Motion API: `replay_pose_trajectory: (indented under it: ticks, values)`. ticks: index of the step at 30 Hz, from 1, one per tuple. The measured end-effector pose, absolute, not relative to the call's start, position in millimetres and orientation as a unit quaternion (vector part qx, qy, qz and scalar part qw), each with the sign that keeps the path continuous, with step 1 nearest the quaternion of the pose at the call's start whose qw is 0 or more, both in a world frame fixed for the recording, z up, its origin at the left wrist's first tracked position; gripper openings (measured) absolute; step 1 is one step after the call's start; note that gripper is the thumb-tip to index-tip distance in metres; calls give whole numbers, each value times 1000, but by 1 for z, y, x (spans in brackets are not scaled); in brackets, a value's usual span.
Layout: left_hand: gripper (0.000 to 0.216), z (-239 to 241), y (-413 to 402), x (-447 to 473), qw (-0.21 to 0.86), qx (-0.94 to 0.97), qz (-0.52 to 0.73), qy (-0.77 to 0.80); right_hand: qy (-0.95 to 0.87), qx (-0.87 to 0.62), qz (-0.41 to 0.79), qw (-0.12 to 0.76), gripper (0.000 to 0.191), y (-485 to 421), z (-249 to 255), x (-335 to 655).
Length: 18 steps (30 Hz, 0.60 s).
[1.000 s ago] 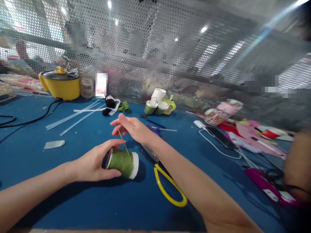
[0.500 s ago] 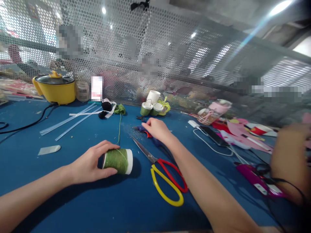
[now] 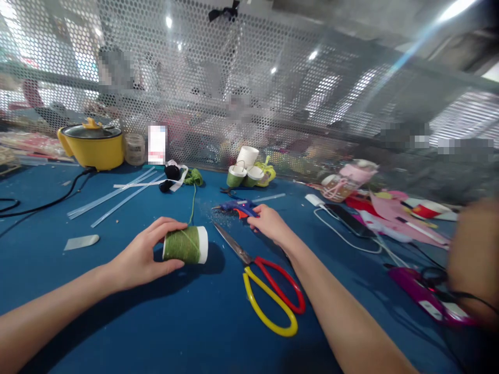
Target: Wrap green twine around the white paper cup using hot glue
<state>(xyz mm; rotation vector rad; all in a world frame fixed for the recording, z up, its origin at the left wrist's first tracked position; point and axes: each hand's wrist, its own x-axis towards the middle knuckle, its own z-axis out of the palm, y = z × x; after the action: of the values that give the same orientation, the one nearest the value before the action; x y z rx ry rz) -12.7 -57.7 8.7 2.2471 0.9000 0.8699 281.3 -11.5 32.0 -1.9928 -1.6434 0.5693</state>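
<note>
My left hand (image 3: pixel 150 254) is wrapped round a white paper cup wound with green yarn (image 3: pixel 182 245), which lies on its side just over the blue table (image 3: pixel 156 322). From the cup a strand runs back to a small green yarn ball (image 3: pixel 194 177). My right hand (image 3: pixel 268 223) has its fingers closed round the handle of a blue hot glue gun (image 3: pixel 234 206). The gun's nozzle points left, and a clear glue stick (image 3: pixel 268 198) sticks out behind it. Large scissors (image 3: pixel 249 262) with one red and one yellow handle lie between my hands, blades slightly apart.
Green-and-white cups (image 3: pixel 246 169) are stacked at the back, with pliers (image 3: pixel 230 194) before them. Loose glue sticks (image 3: pixel 117 195) and a yellow electric pot (image 3: pixel 93 148) are at left. On the right are a phone (image 3: pixel 349 221), cables, a purple power strip (image 3: pixel 424 296) and another person's blurred arm (image 3: pixel 473 259).
My right hand has moved right and down from above the glue gun's front to its handle, and now grips it. My left hand has raised the yarn-wound cup slightly.
</note>
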Motion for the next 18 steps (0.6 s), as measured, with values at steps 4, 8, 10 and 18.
replay_pose_trajectory:
  ticks: [4, 8, 10, 18]
  values:
    - [48, 9, -55, -15, 264, 840, 333, 336, -617, -664, 304, 292, 9, -34, 60, 270]
    - [48, 9, -52, -17, 261, 838, 341, 337, -626, -574, 427, 311, 17, -58, 84, 252]
    - [48, 10, -51, -18, 259, 839, 334, 342, -633, -557, 444, 304, 18, -68, 88, 243]
    - [47, 10, -46, -20, 277, 834, 327, 347, -603, -517, 517, 320, 24, -81, 72, 236]
